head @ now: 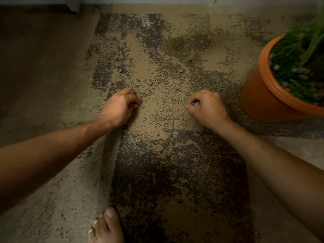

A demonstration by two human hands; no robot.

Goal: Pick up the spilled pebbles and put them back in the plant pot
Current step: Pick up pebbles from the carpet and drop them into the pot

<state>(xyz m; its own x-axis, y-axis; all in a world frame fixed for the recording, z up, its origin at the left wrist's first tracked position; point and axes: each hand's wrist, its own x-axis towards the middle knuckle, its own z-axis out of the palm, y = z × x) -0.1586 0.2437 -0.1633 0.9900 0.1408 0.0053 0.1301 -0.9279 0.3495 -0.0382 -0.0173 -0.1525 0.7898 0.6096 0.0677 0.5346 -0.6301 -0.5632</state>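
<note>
Several small round pebbles lie scattered on the speckled floor, among them one pebble (121, 70) at far left, one (180, 71) further right, one (189, 58) beyond it and one (177, 88) just past my hands. The orange plant pot (263, 97) with green grass-like leaves stands at the right. My left hand (121, 106) rests on the floor with its fingers curled closed. About a hand's width to its right, my right hand (206, 106) is likewise curled closed, left of the pot. The curled fingers hide whatever is inside each fist.
The floor is sandy with dark gritty patches (175, 172). A bare foot (107, 227) shows at the bottom edge. A wall base (52, 2) runs along the top, and a paler slab (298, 148) lies under my right forearm.
</note>
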